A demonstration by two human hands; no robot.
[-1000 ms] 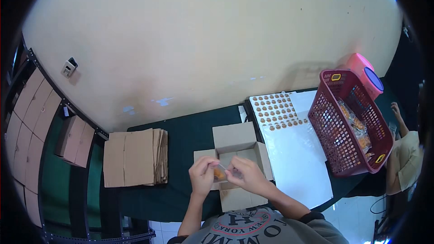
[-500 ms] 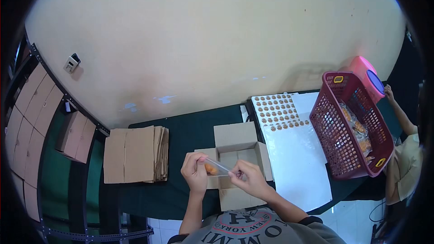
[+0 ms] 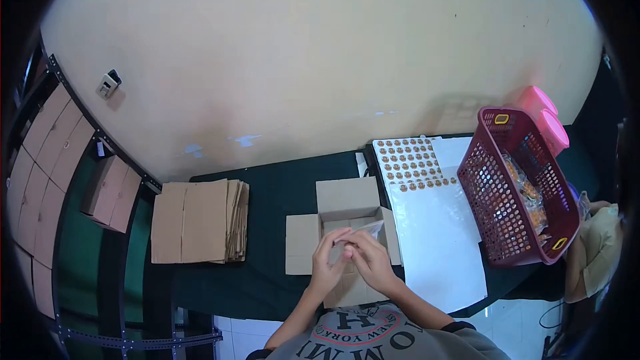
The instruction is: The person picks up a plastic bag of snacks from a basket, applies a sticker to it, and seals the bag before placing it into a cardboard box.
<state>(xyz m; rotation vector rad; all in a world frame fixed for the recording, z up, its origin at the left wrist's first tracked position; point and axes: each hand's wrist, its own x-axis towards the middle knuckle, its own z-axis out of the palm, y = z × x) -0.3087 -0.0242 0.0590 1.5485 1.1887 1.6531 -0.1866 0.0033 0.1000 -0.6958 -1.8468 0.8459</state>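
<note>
My left hand (image 3: 328, 263) and my right hand (image 3: 371, 263) meet over an open cardboard box (image 3: 350, 193). Fingers of both are bent and pressed around a clear plastic bag (image 3: 375, 229), whose upper edge sticks out above my right hand. Most of the bag is hidden behind the fingers, and its contents cannot be made out now. The box flaps are folded outward, and part of its inside shows above my hands.
To the left lies a stack of flattened cardboard (image 3: 193, 223). Sticker sheets (image 3: 410, 163) lie on a white board (image 3: 440, 247) at right. A maroon basket (image 3: 513, 220) holds bagged orange items, with pink containers (image 3: 552, 130) behind it. A co-worker's sleeve (image 3: 598, 243) shows far right.
My hands have come together, the left moving right; the bag stretched between them is now bunched up and mostly covered. The co-worker's hand and the purple lid have left the pink container.
</note>
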